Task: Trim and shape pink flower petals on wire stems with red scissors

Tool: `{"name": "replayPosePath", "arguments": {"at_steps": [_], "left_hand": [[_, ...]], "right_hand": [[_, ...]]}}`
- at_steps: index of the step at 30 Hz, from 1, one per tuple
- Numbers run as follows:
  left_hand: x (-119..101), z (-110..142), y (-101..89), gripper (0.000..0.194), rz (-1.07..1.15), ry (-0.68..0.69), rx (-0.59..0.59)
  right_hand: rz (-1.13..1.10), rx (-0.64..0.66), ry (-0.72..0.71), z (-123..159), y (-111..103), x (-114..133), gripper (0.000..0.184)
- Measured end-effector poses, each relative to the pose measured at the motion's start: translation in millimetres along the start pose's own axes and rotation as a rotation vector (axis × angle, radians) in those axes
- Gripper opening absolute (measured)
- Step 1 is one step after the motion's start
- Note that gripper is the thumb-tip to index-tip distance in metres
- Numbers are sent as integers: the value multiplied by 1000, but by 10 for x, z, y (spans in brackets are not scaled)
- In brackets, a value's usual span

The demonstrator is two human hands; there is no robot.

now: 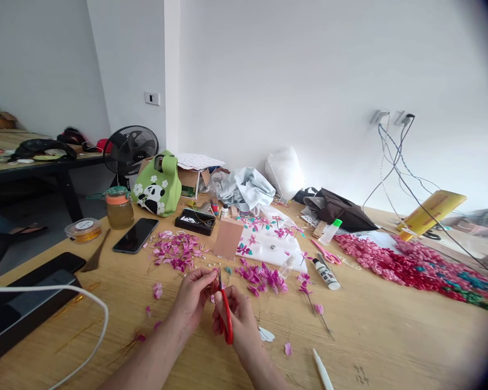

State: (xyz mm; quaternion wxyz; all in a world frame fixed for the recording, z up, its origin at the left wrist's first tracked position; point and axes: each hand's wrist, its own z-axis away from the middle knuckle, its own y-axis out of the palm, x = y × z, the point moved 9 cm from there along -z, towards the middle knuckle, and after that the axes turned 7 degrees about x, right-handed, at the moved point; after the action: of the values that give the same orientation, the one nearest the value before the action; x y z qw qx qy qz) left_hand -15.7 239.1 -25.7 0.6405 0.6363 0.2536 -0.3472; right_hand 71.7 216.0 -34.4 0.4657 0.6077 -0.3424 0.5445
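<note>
Nearest the wearer, a white pen-like tool [322, 369] lay at the front of the wooden desk [366, 336]; a white cable [104, 319] looped in at left. A single pink petal [288, 348] and some white petal-shaped pieces [266, 334] lay near the right forearm.

Right hand [238, 319]: grip closed about the handles of the red scissors [228, 322], blades pointing away from the wearer. Left hand [196, 295]: grip pinched on a small piece [214, 284] beside the blades, too small to identify. Both were held over the desk, close together.

Just beyond, magenta petals in two heaps: right heap [264, 277], left heap [179, 250]. Stemmed blossoms [305, 284] lay right of these, by a black-and-white bottle [326, 274] and pink-handled scissors [328, 253]. At left, a dark phone [136, 235], a round tub [84, 230] and a lidded jar [119, 210].

Mid-desk, a pinkish card [228, 239] overlapped a white flowered sheet [287, 246]; a black tray [195, 223] sat behind the left heap. Far right, a broad pink-and-red mass [390, 260], with a yellow packet [433, 214] beyond.

Toward the wall: green panda bag [158, 187], crumpled pale cloth [246, 187], white bundle [284, 170], dark bag [344, 208]. A black fan [132, 149] stood behind the green panda bag.
</note>
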Motion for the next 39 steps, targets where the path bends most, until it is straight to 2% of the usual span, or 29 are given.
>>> {"name": "replayPosePath", "arguments": {"at_steps": [11,25,39], "left_hand": [[-11,14,13,29,-14,-11,-26],[-22,-4,12,25,-15,4,0],[-35,20,15,26,-49,6,-25]], "right_hand": [[7,-10,-20,-17,-19,-25,52],[11,-9,14,2,19,63,57],[3,-30,-19,-9,-16,-21,53]]}}
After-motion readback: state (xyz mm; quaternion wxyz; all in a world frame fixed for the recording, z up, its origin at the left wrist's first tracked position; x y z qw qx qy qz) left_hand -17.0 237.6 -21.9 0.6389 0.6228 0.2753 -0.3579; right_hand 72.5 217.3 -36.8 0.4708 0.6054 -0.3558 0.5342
